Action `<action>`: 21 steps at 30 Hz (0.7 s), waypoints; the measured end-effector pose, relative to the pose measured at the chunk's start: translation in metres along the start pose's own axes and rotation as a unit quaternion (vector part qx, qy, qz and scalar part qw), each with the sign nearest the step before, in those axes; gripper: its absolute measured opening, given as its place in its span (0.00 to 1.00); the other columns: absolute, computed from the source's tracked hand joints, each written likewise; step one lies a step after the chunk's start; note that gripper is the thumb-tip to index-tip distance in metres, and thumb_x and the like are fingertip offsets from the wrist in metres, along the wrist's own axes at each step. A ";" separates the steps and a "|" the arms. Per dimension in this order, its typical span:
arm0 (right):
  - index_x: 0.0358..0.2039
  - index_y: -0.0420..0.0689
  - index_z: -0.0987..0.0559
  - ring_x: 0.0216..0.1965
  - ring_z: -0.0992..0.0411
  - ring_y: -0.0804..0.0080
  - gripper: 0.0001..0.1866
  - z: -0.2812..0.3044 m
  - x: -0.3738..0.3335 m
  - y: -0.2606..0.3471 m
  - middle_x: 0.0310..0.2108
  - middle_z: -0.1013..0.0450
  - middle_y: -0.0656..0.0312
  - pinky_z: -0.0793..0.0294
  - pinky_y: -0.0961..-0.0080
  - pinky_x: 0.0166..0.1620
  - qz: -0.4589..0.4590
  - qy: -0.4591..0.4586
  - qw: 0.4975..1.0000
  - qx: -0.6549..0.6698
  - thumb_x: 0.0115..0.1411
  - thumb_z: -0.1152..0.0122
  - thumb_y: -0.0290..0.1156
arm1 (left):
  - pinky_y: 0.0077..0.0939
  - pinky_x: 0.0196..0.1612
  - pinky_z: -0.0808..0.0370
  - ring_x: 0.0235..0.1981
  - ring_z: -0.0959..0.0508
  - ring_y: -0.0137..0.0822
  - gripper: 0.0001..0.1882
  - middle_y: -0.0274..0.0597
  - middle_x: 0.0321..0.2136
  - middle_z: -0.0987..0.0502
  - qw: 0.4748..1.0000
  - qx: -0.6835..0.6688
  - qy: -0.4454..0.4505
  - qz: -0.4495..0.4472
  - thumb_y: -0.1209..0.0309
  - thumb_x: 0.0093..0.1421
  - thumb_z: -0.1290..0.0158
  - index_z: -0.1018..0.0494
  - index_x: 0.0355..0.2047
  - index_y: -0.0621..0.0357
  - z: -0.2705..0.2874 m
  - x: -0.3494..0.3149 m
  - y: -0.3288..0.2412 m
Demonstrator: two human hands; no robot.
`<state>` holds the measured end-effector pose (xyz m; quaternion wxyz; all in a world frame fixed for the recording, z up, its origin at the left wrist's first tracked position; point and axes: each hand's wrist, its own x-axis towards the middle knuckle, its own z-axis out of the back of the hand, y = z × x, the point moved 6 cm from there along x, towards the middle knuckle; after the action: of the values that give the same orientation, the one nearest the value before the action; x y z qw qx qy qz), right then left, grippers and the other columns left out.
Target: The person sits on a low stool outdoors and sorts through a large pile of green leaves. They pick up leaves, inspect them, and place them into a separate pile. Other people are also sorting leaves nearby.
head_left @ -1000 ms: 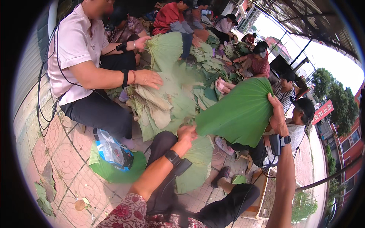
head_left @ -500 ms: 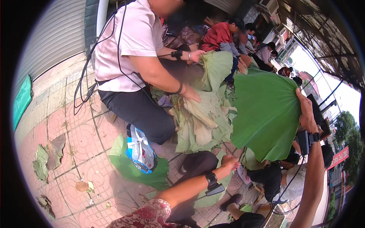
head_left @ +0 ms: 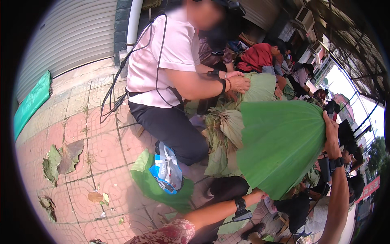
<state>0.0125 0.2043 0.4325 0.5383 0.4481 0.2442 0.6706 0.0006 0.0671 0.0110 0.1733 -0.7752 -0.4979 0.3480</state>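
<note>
A large green lotus leaf (head_left: 280, 142) hangs in front of me, its pleated surface spread to the left. My right hand (head_left: 331, 132) is closed on its gathered right end. My left hand (head_left: 256, 196) is low, at the leaf's bottom edge; the leaf covers its fingers, so I cannot tell whether they grip it. Across from me, a person in a pale pink shirt (head_left: 174, 53) has both hands at a paler green leaf (head_left: 260, 87). Below that leaf lies a pile of dry, yellowish leaves (head_left: 223, 134).
A blue and white plastic package (head_left: 167, 171) rests on a green leaf (head_left: 142, 173) on the pink paving (head_left: 105, 142). Torn brown-green leaf pieces (head_left: 71, 156) lie at left. A green sheet (head_left: 34, 103) is by the shutter. Several other people sit farther back.
The green leaf has swung lower, its bottom edge now over my left hand's fingers. The person opposite has brought both hands together at the paler leaf. The whole view has shifted.
</note>
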 end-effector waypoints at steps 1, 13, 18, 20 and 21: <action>0.36 0.37 0.17 0.25 0.27 0.77 0.24 0.005 0.002 -0.003 0.28 0.24 0.66 0.28 0.79 0.31 -0.002 -0.005 1.000 0.002 0.65 0.39 0.51 | 0.28 0.33 0.23 0.33 0.18 0.34 0.17 0.44 0.35 0.18 1.000 0.002 0.001 0.000 0.58 0.65 0.48 0.25 0.41 0.61 -0.002 -0.002 -0.003; 0.38 0.38 0.19 0.25 0.25 0.74 0.24 0.038 0.000 -0.041 0.29 0.23 0.63 0.27 0.77 0.30 -0.049 -0.011 0.995 0.090 0.66 0.41 0.51 | 0.27 0.22 0.25 0.25 0.19 0.35 0.22 0.44 0.29 0.19 0.999 -0.005 -0.029 -0.015 0.50 0.62 0.45 0.26 0.38 0.59 0.000 -0.018 -0.031; 0.37 0.37 0.19 0.24 0.27 0.76 0.25 0.087 -0.024 -0.070 0.29 0.24 0.64 0.29 0.78 0.29 -0.048 -0.056 0.993 0.096 0.67 0.43 0.52 | 0.32 0.29 0.23 0.27 0.19 0.37 0.20 0.43 0.29 0.19 0.996 -0.066 -0.007 -0.053 0.52 0.64 0.47 0.25 0.39 0.58 -0.006 -0.018 -0.022; 0.35 0.37 0.19 0.24 0.29 0.77 0.26 0.115 -0.029 -0.106 0.28 0.25 0.64 0.30 0.78 0.29 -0.081 -0.075 0.991 0.077 0.67 0.43 0.52 | 0.35 0.31 0.22 0.28 0.19 0.37 0.19 0.42 0.29 0.20 0.994 -0.089 -0.028 -0.059 0.53 0.65 0.48 0.25 0.39 0.58 -0.008 -0.024 -0.022; 0.34 0.36 0.19 0.25 0.30 0.79 0.27 0.121 -0.038 -0.120 0.28 0.25 0.65 0.31 0.77 0.31 -0.045 -0.085 0.994 0.053 0.68 0.44 0.52 | 0.37 0.32 0.22 0.28 0.19 0.37 0.19 0.41 0.29 0.20 0.993 -0.082 -0.075 -0.049 0.53 0.65 0.49 0.25 0.39 0.58 -0.002 -0.030 -0.034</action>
<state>0.1779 0.1855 0.3807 0.5619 0.5201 0.2528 0.5914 -0.0283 0.0554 0.0447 0.0883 -0.7332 -0.5735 0.3546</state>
